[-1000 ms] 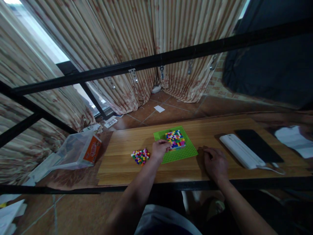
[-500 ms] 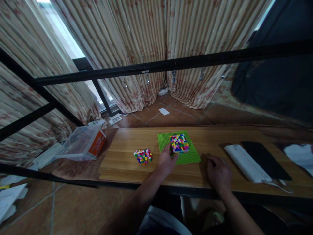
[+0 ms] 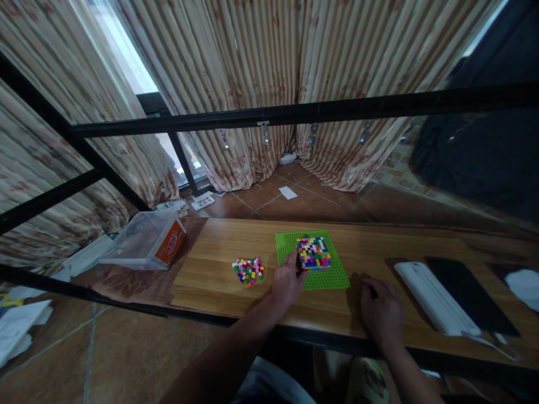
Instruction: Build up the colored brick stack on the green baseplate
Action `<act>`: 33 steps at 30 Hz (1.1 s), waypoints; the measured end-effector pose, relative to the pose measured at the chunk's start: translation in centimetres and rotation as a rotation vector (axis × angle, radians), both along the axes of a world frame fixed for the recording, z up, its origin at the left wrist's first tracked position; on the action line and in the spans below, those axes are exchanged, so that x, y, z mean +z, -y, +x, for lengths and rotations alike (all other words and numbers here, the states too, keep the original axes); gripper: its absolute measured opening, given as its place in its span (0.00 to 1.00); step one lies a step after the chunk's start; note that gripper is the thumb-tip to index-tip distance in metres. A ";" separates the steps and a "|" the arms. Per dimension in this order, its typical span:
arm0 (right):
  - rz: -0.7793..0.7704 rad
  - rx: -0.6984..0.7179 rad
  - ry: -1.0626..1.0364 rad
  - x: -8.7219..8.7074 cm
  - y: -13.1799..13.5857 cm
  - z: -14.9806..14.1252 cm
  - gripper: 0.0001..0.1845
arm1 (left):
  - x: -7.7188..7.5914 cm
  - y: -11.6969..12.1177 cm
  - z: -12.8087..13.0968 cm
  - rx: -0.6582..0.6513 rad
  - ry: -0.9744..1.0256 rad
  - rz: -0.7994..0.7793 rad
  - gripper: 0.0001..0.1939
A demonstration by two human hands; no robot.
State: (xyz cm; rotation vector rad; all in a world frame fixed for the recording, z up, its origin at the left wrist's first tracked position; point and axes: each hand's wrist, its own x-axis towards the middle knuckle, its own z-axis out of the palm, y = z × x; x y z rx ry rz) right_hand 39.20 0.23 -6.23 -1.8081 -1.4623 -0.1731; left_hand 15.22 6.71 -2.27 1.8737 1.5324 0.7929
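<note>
A multicoloured block of small toy bricks (image 3: 314,252) sits over a green studded baseplate (image 3: 337,276) on the wooden table. My left hand (image 3: 288,280) grips the block at its left side and near corner, with the thumb along the front; part of the fingers is hidden behind the block. To the right of the baseplate, my right hand (image 3: 383,308) rests on the table top with its fingers curled in. Whether it holds a small piece cannot be seen. Left of my left hand lies a loose pile of small coloured bricks (image 3: 248,271).
A clear plastic box (image 3: 138,238) with an orange label stands beyond the table's left end. A white power strip (image 3: 435,297) with a cable and a dark flat slab (image 3: 471,292) lie at the right. A black metal rail (image 3: 286,115) crosses beyond the table.
The whole view has shifted slightly with my head. Both hands keep nearly the same places: the left at the brick block, the right curled on the table.
</note>
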 end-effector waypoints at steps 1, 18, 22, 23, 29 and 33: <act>-0.001 -0.004 0.002 0.0 0.0 0.0 0.18 | 0.0 0.0 0.0 0.004 -0.005 0.002 0.35; -0.123 0.136 -0.080 1.1 1.2 0.0 0.21 | -0.6 0.9 0.2 -0.012 -0.025 0.129 0.35; -0.149 0.143 -0.133 0.7 1.3 0.4 0.21 | -0.5 0.9 0.3 -0.007 -0.041 0.089 0.36; -0.158 0.132 -0.144 0.8 1.3 0.5 0.22 | -0.4 0.9 0.3 0.001 -0.052 0.066 0.36; -0.177 0.039 -0.266 5.3 0.3 -0.5 0.18 | 0.2 0.6 0.5 -0.037 -0.059 0.012 0.36; -0.152 0.022 -0.421 8.9 -2.0 -3.4 0.26 | 0.7 0.6 0.5 -0.033 -0.076 0.015 0.33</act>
